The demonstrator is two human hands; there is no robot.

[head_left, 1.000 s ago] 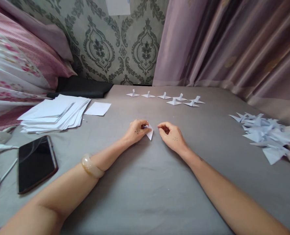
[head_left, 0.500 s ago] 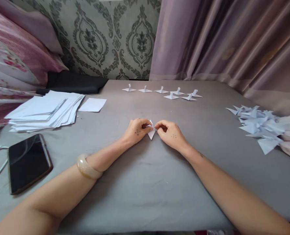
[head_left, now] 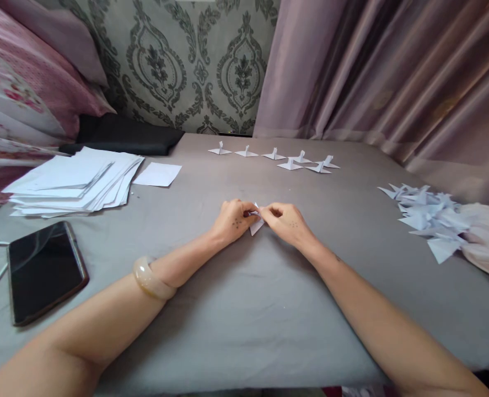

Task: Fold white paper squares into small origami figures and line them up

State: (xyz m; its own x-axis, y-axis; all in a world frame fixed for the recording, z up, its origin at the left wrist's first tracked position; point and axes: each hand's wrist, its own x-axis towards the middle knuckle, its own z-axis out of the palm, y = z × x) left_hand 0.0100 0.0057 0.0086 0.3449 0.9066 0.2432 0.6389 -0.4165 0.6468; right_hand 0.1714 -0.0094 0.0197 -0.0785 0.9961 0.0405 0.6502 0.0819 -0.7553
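Observation:
A small white folded paper piece [head_left: 256,225] is between my hands at the middle of the table, its lower point showing. My left hand [head_left: 235,221] is closed on its left side, thumb and fingers pinching it. From the right, my right hand [head_left: 284,221] pinches at its upper edge, with thumb and forefinger pressed together. The fingers cover much of the paper, so its full shape is hidden. Folded paper cranes [head_left: 274,154] stand in two short rows beyond my hands.
To the left lie a stack of white paper [head_left: 62,179], a single square sheet [head_left: 158,174] and a phone [head_left: 46,273] with a white cable. A pile of folded paper cranes [head_left: 430,212] lies at the right, beside a pale cloth [head_left: 484,237]. Grey cloth [head_left: 227,320] covers the table.
My right hand has moved slightly left, its fingertips now meeting the folded paper close to my left fingers. The view has shifted a little. My left hand keeps its pinch.

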